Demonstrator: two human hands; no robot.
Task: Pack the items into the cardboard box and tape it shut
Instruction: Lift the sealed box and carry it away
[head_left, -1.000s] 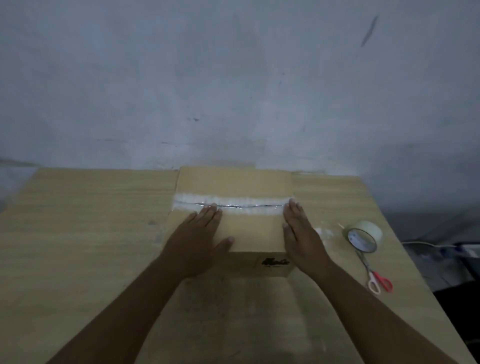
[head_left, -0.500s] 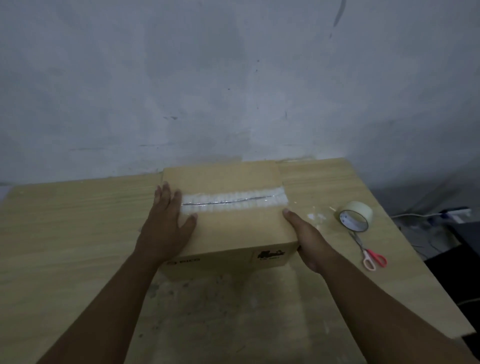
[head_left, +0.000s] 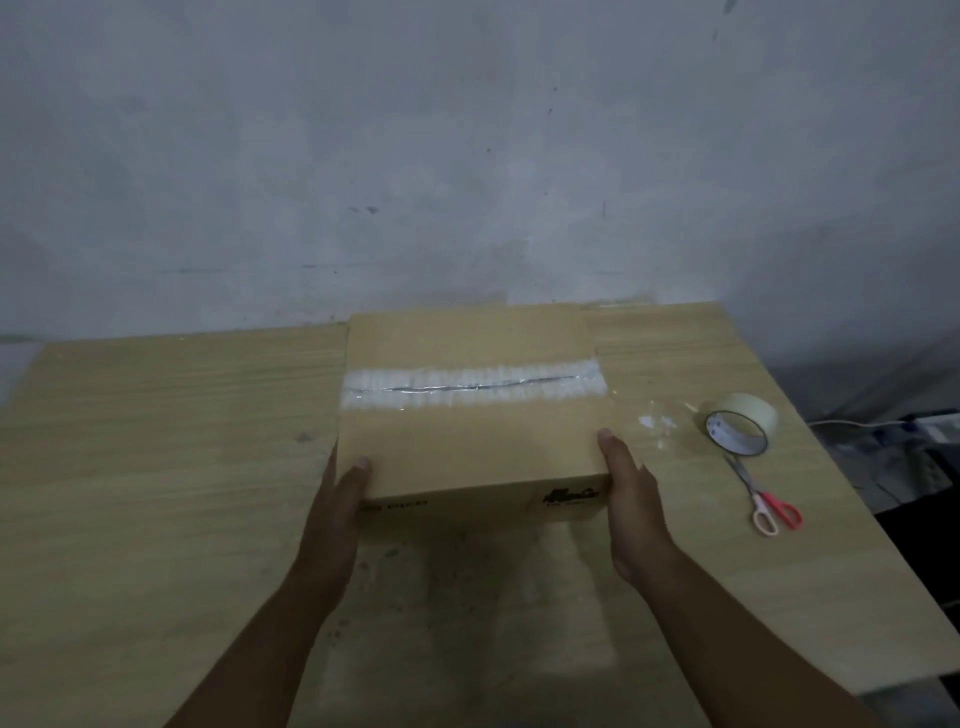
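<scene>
A closed cardboard box (head_left: 470, 447) sits on a pale wooden table (head_left: 156, 467), near the table's far edge and close to a grey, scuffed wall (head_left: 467, 156). A wrinkled strip of clear tape (head_left: 472, 387) runs across the box's top from 9 o'clock to 3 o'clock, covering the seam between the flaps. The strip reaches both side edges.

Two bare hands grip the box at its near corners, well apart with the box between them. The left hand (head_left: 337, 499) holds the corner at 8 o'clock, thumb laid on the top; its fingers go down the left side, out of sight. The right hand (head_left: 631, 499) holds the corner at 4 o'clock, thumb lying along the top's right edge, with the fingers hidden down the right side.

At 3 o'clock from the box, a roll of tape (head_left: 740, 431) lies on the table, apart from the box. A few small white scraps (head_left: 654, 423) lie between the box and the roll. Scissors (head_left: 763, 499) with red and pale handles lie just beside the roll at its 6 o'clock, blades pointing toward it.
</scene>
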